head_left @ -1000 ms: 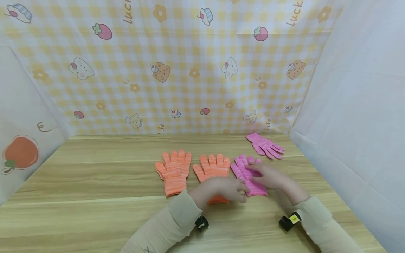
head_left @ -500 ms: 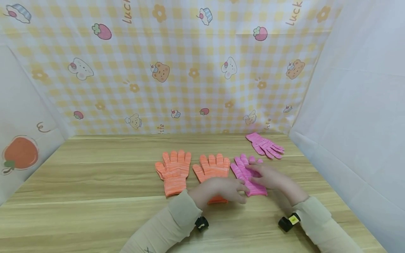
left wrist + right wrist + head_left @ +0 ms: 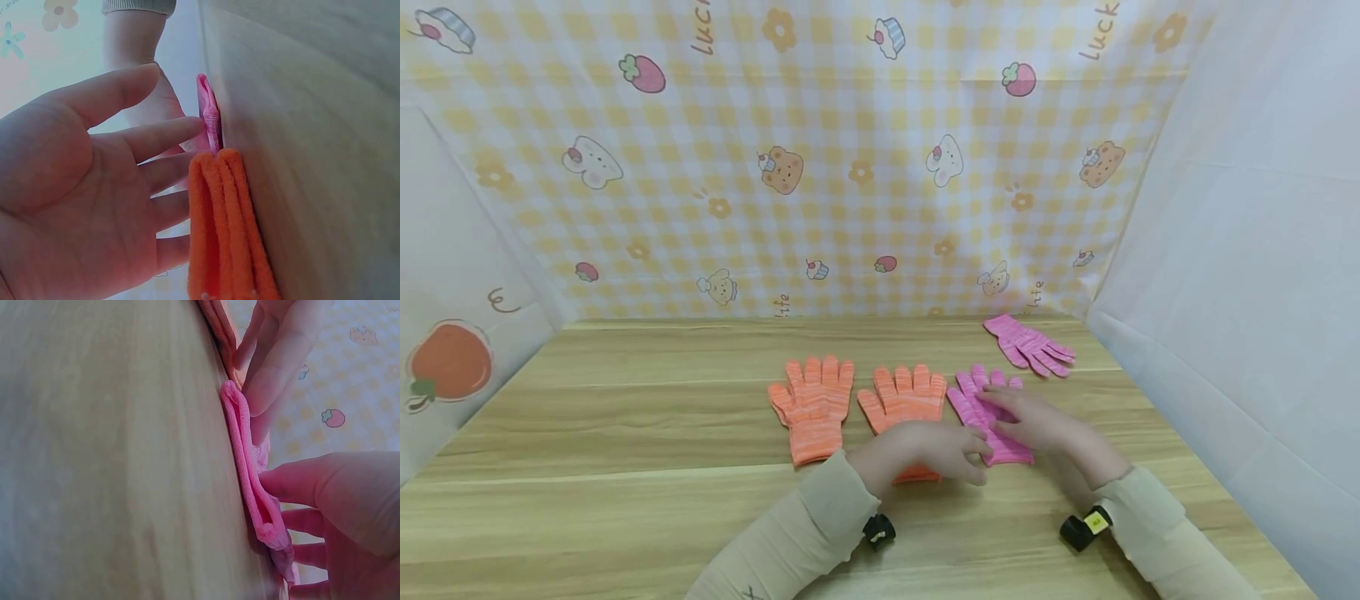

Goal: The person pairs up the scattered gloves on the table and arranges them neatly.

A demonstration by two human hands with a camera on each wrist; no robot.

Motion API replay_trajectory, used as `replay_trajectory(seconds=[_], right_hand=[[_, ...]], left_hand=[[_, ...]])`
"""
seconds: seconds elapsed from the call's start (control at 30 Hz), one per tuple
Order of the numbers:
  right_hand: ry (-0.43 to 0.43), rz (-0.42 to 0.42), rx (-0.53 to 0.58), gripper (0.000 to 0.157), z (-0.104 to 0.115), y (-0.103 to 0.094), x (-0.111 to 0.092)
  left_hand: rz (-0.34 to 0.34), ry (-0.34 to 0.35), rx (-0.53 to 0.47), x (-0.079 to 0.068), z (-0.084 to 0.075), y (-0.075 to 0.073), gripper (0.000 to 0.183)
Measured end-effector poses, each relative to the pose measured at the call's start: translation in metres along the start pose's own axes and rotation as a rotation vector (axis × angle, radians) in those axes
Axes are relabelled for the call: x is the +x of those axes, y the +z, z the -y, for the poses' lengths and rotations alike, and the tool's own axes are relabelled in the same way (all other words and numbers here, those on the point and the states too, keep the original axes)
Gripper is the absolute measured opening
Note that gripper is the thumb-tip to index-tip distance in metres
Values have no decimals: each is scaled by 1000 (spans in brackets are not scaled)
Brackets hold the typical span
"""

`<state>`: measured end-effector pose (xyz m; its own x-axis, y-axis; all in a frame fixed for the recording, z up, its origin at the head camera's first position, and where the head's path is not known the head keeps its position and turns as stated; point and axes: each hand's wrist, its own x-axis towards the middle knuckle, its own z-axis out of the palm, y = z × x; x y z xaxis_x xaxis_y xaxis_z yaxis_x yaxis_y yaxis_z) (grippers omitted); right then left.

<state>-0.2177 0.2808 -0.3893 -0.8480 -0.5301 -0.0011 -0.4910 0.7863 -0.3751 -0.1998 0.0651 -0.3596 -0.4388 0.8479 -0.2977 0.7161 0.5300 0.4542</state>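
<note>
A pink knitted glove (image 3: 973,404) lies flat, fingers pointing away, its folded cuff (image 3: 249,469) facing the right wrist view. My right hand (image 3: 1037,421) rests on it with fingers loosely spread, covering its right part. To its left lies an orange glove (image 3: 910,400), partly hidden under my left hand (image 3: 932,450). That hand reaches across the orange cuff (image 3: 212,231), fingers relaxed and extended, fingertips at the pink cuff's left edge. Another orange glove (image 3: 816,408) lies flat farther left. A second pink glove (image 3: 1030,346) lies slanted at the back right.
The gloves lie on a wood-grain table (image 3: 625,517). Behind it hangs a yellow checked cloth (image 3: 850,225) with cartoon prints, and a white sheet (image 3: 1240,317) stands along the right side. Both wrists carry small black cameras (image 3: 878,531).
My right hand's fingers have shifted slightly left over the pink glove. The left hand and all the gloves have stayed in place.
</note>
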Motion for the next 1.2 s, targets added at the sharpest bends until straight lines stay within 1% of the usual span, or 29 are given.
replay_trajectory(seconds=[0.2,0.33,0.7,0.93,1.13,1.2], right_hand=[[45,-1,10,51,0,-1,-1],[53,0,8,53,1,-2,-2],[52,-6,19,52,3,-2,-1],[45,-5,20,51,4,-5,-2],[39,-1,44,50,3,-5,-2],[49,-2,56,50,2,-5,-3]], left_hand=[[4,-2,-15,-1,-2,0,47],[9,-6,-30,-2,-2,-1,47],[17,-10,-62,-2,-3,-2,48],[21,-1,-44,-2,-5,-3,49],[24,9,-36,-2,-7,-2,48],[24,13,-39,-1,-7,-3,48]])
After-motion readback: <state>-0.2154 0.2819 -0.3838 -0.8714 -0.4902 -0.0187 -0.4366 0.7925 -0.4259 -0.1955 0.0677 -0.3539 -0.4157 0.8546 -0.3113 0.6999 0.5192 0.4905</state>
